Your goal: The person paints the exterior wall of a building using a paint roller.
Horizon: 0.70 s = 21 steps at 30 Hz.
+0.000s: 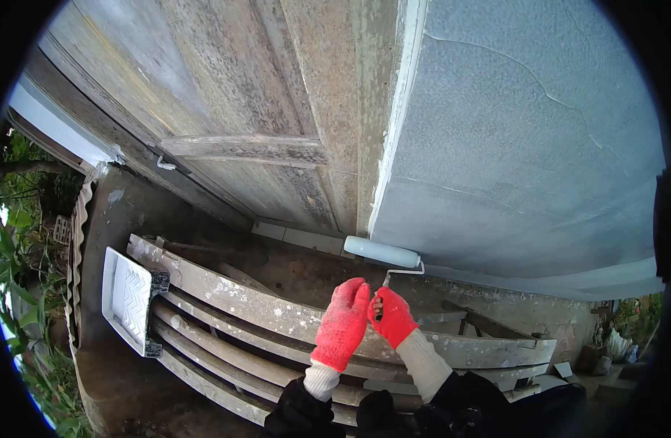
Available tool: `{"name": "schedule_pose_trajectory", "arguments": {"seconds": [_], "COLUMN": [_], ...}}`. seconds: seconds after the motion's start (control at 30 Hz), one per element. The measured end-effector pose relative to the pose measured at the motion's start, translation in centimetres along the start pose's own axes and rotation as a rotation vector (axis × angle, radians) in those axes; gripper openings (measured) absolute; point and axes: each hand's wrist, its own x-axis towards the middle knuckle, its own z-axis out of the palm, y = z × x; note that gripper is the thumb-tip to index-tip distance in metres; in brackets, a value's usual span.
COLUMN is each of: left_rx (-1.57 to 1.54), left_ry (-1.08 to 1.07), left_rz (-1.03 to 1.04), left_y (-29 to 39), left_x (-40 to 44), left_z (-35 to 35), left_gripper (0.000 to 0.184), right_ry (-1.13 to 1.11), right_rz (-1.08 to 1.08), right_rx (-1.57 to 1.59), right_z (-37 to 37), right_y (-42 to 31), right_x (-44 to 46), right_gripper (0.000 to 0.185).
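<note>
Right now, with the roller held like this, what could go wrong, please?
The roller in the right hand is close to where the wall meets the door; it might mark the old wood.

The tray sits at the very end of the wooden slats, so a bump could perhaps tip it off.

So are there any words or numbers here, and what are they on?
None that I can read.
The paint roller, grey wall and wooden door show no writing.
The tray has zigzag ridges, but those aren't letters.
</note>
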Motion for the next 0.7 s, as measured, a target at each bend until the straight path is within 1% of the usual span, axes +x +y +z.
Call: {"name": "schedule_pose_trajectory", "arguments": {"seconds": [0.1, 0.2, 0.27, 0.33, 0.43, 0.47, 0.5, 0.53, 0.57, 0.6, 0.63, 0.67, 0.7], "left_rx": [-0.186, -0.219, -0.340, -0.340, -0.365, -0.387, -0.323, -0.316, -0.286, -0.253, -0.369, -0.334, -0.361], "left_ry": [0.101, 0.105, 0.082, 0.078, 0.058, 0.058, 0.066, 0.081, 0.102, 0.123, 0.109, 0.076, 0.119], "left_rz": [-0.006, 0.010, -0.057, -0.083, -0.092, -0.082, -0.103, -0.066, -0.034, 0.001, 0.056, 0.041, 0.147], "left_y": [-2.6, -2.1, -1.7, -1.3, -1.4, -1.6, -1.0, -0.8, -0.3, 0.5, 1.9, 4.2, 8.1], "left_x": [-1.2, -2.9, -3.6, -4.0, -4.1, -3.9, -3.7, -3.4, -3.2, -3.0, -2.8, -3.1, -4.0], "left_z": [-1.0, -1.6, -1.5, -1.4, -1.0, -0.8, -0.9, -0.6, -0.5, -0.4, -0.3, -0.7, -1.0], "left_gripper": [0.034, 0.034, 0.032, 0.032, 0.031, 0.031, 0.031, 0.031, 0.031, 0.031, 0.031, 0.033, 0.030], "right_ry": [-0.044, -0.022, -0.056, -0.008, -0.046, -0.124, -0.167, -0.216, -0.196, -0.232, -0.172, -0.152, -0.143], "right_rz": [0.004, -0.019, 0.009, 0.010, 0.018, 0.035, -0.036, -0.002, -0.007, 0.113, 0.099, 0.078, 0.050], "right_rx": [0.036, 0.052, 0.069, 0.107, 0.064, 0.096, 0.038, 0.037, 0.009, 0.101, 0.086, 0.057, 0.066], "right_z": [-0.3, -0.5, -1.2, -1.5, -2.0, -2.4, -2.6, -2.5, -1.9, -2.1, -1.2, -0.5, 1.3], "right_y": [-1.5, -2.4, -3.3, -4.0, -4.6, -4.5, -4.2, -4.3, -4.3, -4.5, -4.2, -3.8, -3.6], "right_x": [6.4, 11.5, 14.9, 17.0, 17.7, 16.7, 15.1, 12.8, 10.0, 8.2, 5.2, 2.0, -2.7], "right_gripper": [0.009, 0.012, 0.014, 0.013, 0.012, 0.012, 0.010, 0.008, 0.009, 0.010, 0.012, 0.013, 0.018]}}
